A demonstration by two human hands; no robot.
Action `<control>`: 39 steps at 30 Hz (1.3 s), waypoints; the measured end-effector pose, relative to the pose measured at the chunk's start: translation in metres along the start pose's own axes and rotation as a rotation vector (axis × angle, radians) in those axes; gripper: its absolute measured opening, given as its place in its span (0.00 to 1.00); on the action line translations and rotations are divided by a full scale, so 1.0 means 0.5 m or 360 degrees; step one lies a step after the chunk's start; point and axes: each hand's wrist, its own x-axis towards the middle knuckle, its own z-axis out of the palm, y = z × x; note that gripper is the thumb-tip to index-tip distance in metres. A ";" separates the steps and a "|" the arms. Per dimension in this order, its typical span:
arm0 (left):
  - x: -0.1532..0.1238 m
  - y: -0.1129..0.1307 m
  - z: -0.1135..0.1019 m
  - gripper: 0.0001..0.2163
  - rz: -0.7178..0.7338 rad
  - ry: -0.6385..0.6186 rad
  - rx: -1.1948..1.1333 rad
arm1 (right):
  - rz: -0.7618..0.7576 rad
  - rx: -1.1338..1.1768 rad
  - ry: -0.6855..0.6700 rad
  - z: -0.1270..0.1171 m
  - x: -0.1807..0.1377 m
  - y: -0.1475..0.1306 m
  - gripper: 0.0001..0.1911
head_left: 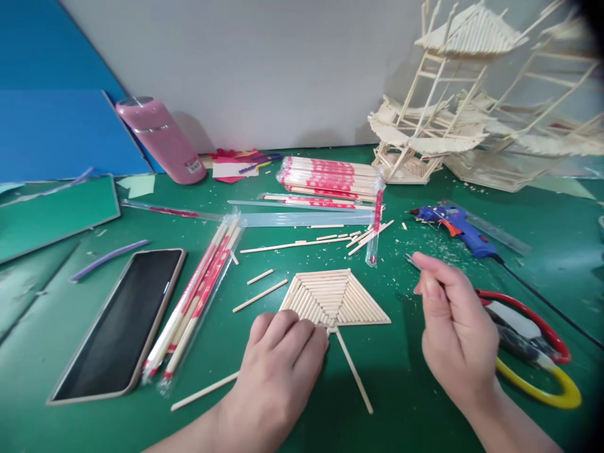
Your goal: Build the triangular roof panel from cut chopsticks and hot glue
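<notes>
While a half-fan panel of wooden sticks (337, 299) lies flat on the green surface (401, 402), the left hand (283, 368) curls palm-down over its near-left edge, apparently to steady it, its grip hidden; the right hand (455, 333), raised near a blue glue gun (457, 229), pinches a thin silvery-tipped item (412, 260).

Two hands (283, 371) (455, 333), one stick panel (337, 299) — one phone (117, 327), one glue gun (460, 229), one bottle (160, 138).
</notes>
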 end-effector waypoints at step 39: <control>0.039 0.010 -0.006 0.09 0.0036 -0.0042 0.0039 | 0.0449 -0.0999 -0.0392 -0.155 0.190 0.312 0.17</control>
